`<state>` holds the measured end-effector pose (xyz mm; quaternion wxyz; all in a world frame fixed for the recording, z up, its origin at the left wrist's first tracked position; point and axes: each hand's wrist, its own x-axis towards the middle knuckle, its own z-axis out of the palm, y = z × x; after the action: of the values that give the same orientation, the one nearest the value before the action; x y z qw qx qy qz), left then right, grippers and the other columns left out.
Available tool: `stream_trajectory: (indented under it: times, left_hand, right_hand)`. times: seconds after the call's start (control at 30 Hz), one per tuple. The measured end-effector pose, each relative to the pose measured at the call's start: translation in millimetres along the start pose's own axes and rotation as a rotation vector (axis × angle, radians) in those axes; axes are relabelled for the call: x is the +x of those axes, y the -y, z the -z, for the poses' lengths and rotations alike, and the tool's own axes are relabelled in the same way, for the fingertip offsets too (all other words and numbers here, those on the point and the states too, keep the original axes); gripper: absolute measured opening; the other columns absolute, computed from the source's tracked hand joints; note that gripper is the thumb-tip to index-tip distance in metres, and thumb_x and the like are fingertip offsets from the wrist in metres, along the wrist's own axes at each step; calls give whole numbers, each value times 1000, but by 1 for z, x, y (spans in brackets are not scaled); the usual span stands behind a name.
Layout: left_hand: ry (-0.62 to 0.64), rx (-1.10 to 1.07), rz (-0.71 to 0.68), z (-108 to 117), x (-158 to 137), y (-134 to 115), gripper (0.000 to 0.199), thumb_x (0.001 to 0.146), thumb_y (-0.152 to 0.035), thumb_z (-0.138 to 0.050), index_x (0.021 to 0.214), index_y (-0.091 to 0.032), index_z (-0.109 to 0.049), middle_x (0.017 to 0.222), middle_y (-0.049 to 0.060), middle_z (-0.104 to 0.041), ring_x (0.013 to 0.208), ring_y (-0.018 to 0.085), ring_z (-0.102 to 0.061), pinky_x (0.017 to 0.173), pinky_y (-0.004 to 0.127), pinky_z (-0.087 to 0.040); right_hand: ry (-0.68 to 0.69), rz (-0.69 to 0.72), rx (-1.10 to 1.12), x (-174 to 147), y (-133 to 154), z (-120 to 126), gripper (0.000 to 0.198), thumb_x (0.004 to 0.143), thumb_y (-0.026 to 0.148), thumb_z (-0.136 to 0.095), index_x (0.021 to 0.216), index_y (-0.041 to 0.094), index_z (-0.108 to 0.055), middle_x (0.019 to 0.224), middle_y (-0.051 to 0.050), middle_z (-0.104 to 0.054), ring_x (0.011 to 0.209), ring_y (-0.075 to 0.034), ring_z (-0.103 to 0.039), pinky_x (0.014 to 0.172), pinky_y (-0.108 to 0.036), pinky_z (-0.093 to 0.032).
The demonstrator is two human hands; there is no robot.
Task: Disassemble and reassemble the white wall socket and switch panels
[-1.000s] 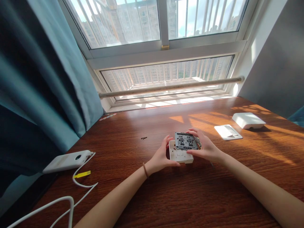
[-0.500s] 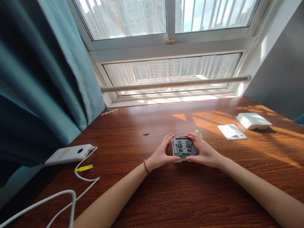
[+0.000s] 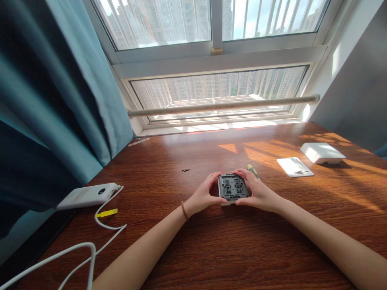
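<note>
A square wall switch (image 3: 232, 187) with a dark grey face and a pale base sits low over the desk in front of me. My left hand (image 3: 206, 192) grips its left side, fingers at the far edge and thumb at the near edge. On the opposite side, my right hand (image 3: 256, 192) holds it the same way. Past the right hand, the yellow and dark handle of a screwdriver (image 3: 252, 170) shows, partly hidden by that hand. Small dark screws (image 3: 185, 170) lie on the desk to the left of the switch.
To the right, a white flat plate (image 3: 295, 167) lies near a white box-shaped piece (image 3: 323, 153). A white power bank (image 3: 87, 195) with a white cable (image 3: 105, 227) and yellow tag (image 3: 108, 212) rests at left, beside the blue curtain (image 3: 90, 100). A window stands behind the desk.
The switch and both hands have shifted very slightly left. More of the screwdriver handle shows behind my right hand. The grip looks the same.
</note>
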<state>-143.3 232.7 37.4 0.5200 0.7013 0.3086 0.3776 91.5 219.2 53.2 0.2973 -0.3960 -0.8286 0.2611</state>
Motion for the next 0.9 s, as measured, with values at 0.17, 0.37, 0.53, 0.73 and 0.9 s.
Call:
stream_trajectory:
  times: [0.17, 0.37, 0.53, 0.73, 0.9]
  left_hand:
    - [42, -159, 9, -1, 2, 0, 86, 51, -19, -82, 127, -24, -43, 136, 10, -36, 128, 29, -33, 109, 47, -24]
    - [46, -143, 6, 0, 1, -1, 84, 53, -20, -81, 128, -25, -43, 137, 10, -33, 130, 29, -30, 110, 47, -24]
    - [46, -80, -3, 0, -2, -3, 82, 57, -21, -78, 130, -25, -41, 139, 10, -31, 131, 30, -28, 111, 47, -22]
    - [46, -87, -10, -3, -3, -7, 80, 59, -20, -77, 130, -24, -39, 138, 10, -32, 129, 30, -32, 110, 46, -26]
    - [46, -95, 7, -4, -3, -8, 81, 59, -19, -77, 130, -23, -39, 137, 11, -35, 128, 30, -34, 108, 46, -28]
  right_hand:
    - [21, 26, -40, 1, -4, 1, 98, 59, 48, -73, 136, 25, -17, 138, -14, -36, 129, -28, -32, 105, -47, -27]
    - [42, 14, -54, 0, -5, -1, 100, 60, 49, -72, 139, 25, -15, 143, -14, -28, 132, -29, -26, 107, -48, -22]
    - [66, 2, 45, 2, -7, 11, 107, 60, 45, -74, 141, 26, -7, 146, -13, -22, 134, -28, -21, 107, -48, -21]
    - [114, -59, 125, 5, -10, 39, 100, 62, 39, -74, 140, 26, -14, 127, -11, -52, 117, -26, -48, 101, -47, -32]
    - [109, -67, 153, 4, -12, 39, 100, 61, 37, -75, 140, 24, -15, 125, -11, -54, 114, -24, -51, 97, -42, -37]
